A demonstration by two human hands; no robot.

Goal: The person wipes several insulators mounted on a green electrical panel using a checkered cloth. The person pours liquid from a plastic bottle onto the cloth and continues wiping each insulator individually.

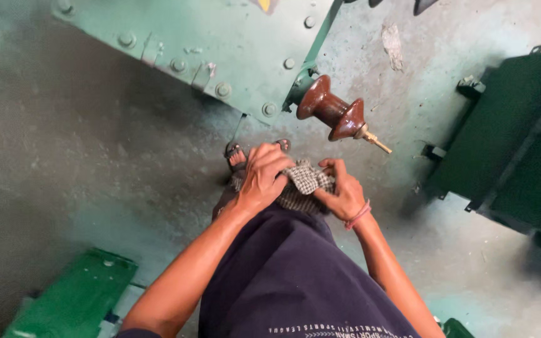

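Observation:
My left hand [263, 177] and my right hand [343, 191] both grip a bunched checked cloth [306, 178] in front of my waist, fingers curled into its folds. Just beyond the hands, a glossy brown ribbed insulator [332, 114] with a brass threaded tip sticks out from the side of a pale green bolted metal housing [220, 37]. I stand on the concrete floor; a sandalled foot [235, 156] shows below the cloth. A pink band circles my right wrist.
A dark green metal cabinet [521, 144] with brackets stands on the right. A bright green flat metal part [73, 297] lies at the lower left. The grey concrete floor [82, 156] is dusty and stained with green paint.

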